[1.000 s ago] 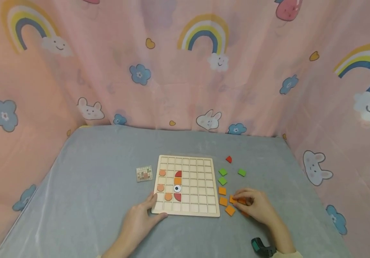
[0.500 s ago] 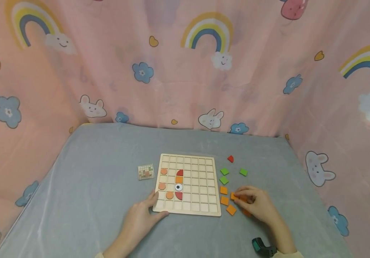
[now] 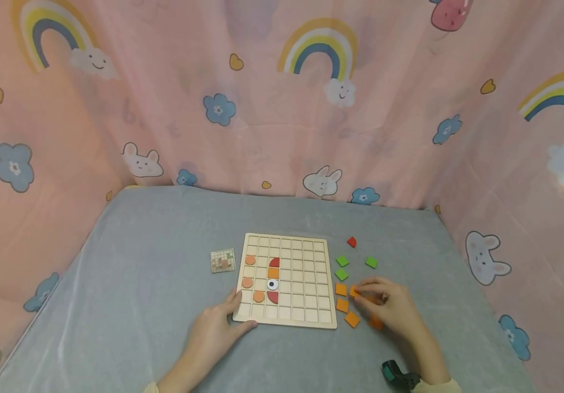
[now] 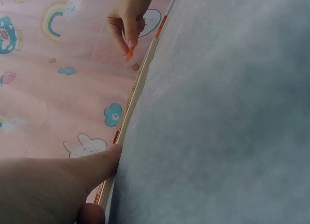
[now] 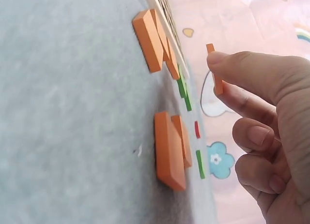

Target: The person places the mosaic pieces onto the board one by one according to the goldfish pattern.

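Note:
A wooden grid board lies on the grey cloth, bearing orange discs, red quarter-round tiles, an orange square and an eye disc. My left hand rests at its near-left corner, with fingers at the left edge and thumb along the front edge. In the left wrist view the thumb touches the board's side. Right of the board, my right hand pinches an orange square tile between thumb and finger. The right wrist view shows that tile above the cloth. Other orange square tiles lie below and beside this hand.
Green tiles and a red quarter-round tile lie beyond the orange ones. Left of the board is a small pattern card. A dark watch-like band is by the right wrist. A pink printed curtain surrounds the table.
My right hand has moved slightly away from me, lifting the pinched orange tile; more of the orange tiles beneath shows. The left hand stays at the board's corner. The head view has shifted slightly.

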The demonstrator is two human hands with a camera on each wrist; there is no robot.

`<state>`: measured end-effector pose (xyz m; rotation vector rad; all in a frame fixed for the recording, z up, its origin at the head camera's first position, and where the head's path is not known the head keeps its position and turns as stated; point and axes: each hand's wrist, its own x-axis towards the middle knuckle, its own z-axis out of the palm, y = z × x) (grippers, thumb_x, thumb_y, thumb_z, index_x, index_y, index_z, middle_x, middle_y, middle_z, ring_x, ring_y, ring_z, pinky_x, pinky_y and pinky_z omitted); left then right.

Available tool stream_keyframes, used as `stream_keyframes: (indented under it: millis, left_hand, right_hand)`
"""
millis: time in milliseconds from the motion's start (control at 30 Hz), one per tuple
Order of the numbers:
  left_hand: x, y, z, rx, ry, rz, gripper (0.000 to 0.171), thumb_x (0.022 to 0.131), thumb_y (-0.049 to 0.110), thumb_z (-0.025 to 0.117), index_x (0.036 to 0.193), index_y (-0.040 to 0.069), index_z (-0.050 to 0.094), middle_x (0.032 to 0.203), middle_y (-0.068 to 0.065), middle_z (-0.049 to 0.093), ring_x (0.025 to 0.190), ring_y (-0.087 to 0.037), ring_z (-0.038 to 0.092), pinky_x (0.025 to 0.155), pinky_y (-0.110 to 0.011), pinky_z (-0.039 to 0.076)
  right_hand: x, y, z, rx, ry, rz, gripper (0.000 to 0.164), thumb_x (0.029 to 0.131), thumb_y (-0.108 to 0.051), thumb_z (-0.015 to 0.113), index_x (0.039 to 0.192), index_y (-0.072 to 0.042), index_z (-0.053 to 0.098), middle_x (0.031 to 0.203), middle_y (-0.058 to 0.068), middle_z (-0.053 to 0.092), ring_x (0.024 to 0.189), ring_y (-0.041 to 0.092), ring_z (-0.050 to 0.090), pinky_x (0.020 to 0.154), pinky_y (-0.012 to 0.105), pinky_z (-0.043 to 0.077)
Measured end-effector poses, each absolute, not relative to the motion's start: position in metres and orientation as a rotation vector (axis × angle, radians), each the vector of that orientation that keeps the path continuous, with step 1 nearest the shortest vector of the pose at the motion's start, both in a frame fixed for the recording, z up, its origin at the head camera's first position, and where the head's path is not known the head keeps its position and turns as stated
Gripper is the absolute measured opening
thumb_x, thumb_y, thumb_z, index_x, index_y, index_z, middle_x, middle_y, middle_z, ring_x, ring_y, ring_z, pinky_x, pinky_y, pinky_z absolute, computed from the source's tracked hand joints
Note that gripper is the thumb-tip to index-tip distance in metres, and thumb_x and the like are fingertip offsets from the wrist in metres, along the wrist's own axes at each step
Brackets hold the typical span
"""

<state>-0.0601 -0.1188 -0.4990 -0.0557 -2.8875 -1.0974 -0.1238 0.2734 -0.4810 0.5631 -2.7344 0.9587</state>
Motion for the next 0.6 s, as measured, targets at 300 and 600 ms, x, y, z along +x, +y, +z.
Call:
stream_keyframes:
  millis: [300, 600]
  left_hand:
    - [-0.061, -0.119, -0.499, -0.053, -2.877, -1.113, 0.079, 0.077, 0.041, 0.095, 0.141, 0.005, 0.068, 0.147, -0.013, 0.063, 0.125, -0.043, 0.067, 0.092, -0.053, 0.059]
    - [-0.060, -0.119, -0.498, -0.062, -2.879, -1.097, 0.078, 0.077, 0.042, 0.095, 0.141, 0.006, 0.069, 0.146, -0.011, 0.064, 0.123, -0.043, 0.068, 0.089, -0.053, 0.060]
  right_hand:
    - [-0.134, 0.261, -0.470, 0.620, -2.681, 0.960, 0.023, 0.080, -0.005, 0.092, 0.100, -0.013, 0.084, 0.104, 0.002, 0.079, 0.063, 0.000, 0.048, 0.053, 0.022, 0.043]
    - [-0.143, 0.251, -0.463, 0.625, -2.662, 0.921, 0.034, 0.078, -0.004, 0.094, 0.107, -0.016, 0.082, 0.083, -0.002, 0.068, 0.059, 0.002, 0.042, 0.051, 0.023, 0.037]
